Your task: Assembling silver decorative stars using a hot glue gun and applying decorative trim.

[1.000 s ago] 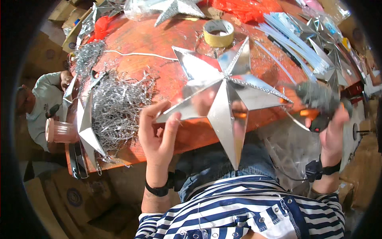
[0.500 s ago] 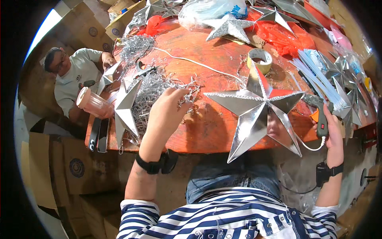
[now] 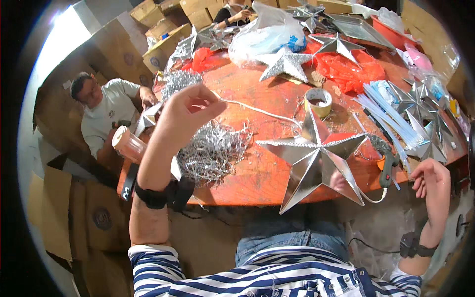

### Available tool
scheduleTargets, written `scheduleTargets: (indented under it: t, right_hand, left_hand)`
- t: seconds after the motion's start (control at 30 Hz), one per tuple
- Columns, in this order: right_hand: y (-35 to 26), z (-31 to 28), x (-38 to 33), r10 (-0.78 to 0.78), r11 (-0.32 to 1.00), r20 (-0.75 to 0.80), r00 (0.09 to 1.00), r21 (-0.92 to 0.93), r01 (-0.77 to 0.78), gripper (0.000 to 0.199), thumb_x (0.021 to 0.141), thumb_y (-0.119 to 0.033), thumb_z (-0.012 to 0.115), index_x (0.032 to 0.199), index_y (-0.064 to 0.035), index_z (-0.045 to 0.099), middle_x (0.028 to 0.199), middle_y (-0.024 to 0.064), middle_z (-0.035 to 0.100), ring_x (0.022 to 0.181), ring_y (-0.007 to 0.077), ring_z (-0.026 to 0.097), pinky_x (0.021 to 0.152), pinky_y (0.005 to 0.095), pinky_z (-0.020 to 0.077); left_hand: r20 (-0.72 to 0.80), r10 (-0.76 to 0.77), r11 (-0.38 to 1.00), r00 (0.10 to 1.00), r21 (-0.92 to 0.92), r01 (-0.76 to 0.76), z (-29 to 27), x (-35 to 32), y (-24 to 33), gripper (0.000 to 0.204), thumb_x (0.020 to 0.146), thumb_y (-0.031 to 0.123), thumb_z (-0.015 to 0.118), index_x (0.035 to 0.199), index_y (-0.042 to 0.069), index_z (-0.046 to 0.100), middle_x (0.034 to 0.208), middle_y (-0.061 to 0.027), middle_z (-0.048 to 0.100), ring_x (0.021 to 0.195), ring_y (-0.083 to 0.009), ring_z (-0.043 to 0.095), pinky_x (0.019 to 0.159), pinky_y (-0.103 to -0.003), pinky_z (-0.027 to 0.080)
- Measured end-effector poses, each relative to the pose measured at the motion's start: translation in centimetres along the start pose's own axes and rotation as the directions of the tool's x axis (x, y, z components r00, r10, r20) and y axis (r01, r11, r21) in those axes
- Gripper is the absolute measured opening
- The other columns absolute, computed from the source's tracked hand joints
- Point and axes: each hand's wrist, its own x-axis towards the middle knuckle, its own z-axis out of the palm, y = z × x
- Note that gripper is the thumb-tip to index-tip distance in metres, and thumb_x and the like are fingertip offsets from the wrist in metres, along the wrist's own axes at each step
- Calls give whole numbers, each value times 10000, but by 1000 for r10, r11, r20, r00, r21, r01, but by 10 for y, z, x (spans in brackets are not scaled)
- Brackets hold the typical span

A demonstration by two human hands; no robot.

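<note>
My left hand (image 3: 190, 106) is raised over the left of the table, thumb and fingertips closed in a pinch; what they hold, if anything, is too small to make out. Under it lies a pile of silver tinsel (image 3: 217, 151). A large shiny silver star (image 3: 309, 161) stands at the table's front edge, with textured silver trim along its upper arms. Just right of it rests a glue gun (image 3: 388, 171) with a white cord, dark grey with an orange trigger. My right hand (image 3: 431, 177) is apart from the gun, holding nothing, fingers loosely bent and spread.
Behind the star stands a roll of tape (image 3: 318, 102). Glue sticks (image 3: 383, 111) and more silver stars (image 3: 425, 111) lie at the right. A glittery star (image 3: 285, 65), a plastic bag (image 3: 267, 34) and red plastic (image 3: 346, 69) are farther back. A co-worker (image 3: 106, 109) sits at left near a pink cup (image 3: 127, 143).
My left hand has risen up and left from the tinsel. My right hand has let go of the glue gun and moved right. The view has shifted slightly.
</note>
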Motion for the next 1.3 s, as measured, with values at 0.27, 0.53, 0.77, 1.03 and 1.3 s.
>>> scheduleTargets:
  t: [0.27, 0.53, 0.77, 1.03, 1.3]
  right_hand:
    - [-84, 31, 5, -483, 746, -95, 870, 476, 466, 310, 909, -299, 559, 925, 11, 564, 861, 44, 563, 731, 88, 521, 640, 207, 415]
    - [-118, 68, 14, -557, 594, 244, 794, 785, 175, 685, 875, -528, 505, 1261, 27, 399, 1179, 106, 509, 1089, 181, 518, 918, 291, 402]
    - [-80, 71, 6, -447, 713, 506, 738, 699, -47, 443, 921, -273, 547, 1227, 11, 397, 1044, 36, 532, 982, 79, 502, 838, 231, 416]
    - [-59, 66, 9, -248, 855, 487, 837, 517, -47, 465, 904, -284, 578, 1224, 24, 441, 1078, 57, 531, 955, 78, 511, 778, 246, 453]
    - [-22, 52, 0, -214, 850, 462, 861, 522, -69, 351, 904, -256, 576, 1088, 42, 547, 845, 67, 620, 772, 71, 554, 675, 224, 439]
  left_hand:
    - [27, 366, 918, 930, -176, -356, 2, 8, 129, 118, 826, 82, 640, 863, 55, 531, 690, 33, 534, 632, -35, 502, 571, -182, 382]
    - [451, 361, 912, 816, -353, -208, 70, -14, 153, 166, 796, 28, 666, 910, 18, 546, 808, 28, 565, 726, -22, 528, 622, -191, 432]
    - [516, 417, 909, 748, -215, -357, 111, -26, 144, 143, 739, 50, 699, 840, -1, 612, 693, -36, 615, 658, -73, 580, 581, -233, 462]
    - [607, 320, 940, 728, -302, -162, 132, -17, 131, 206, 771, 59, 669, 970, 19, 630, 809, -96, 606, 690, -134, 561, 630, -268, 469]
    - [451, 346, 934, 823, -247, -258, 131, -14, 114, 258, 735, -96, 607, 972, -20, 676, 848, -45, 562, 777, -101, 534, 658, -211, 414]
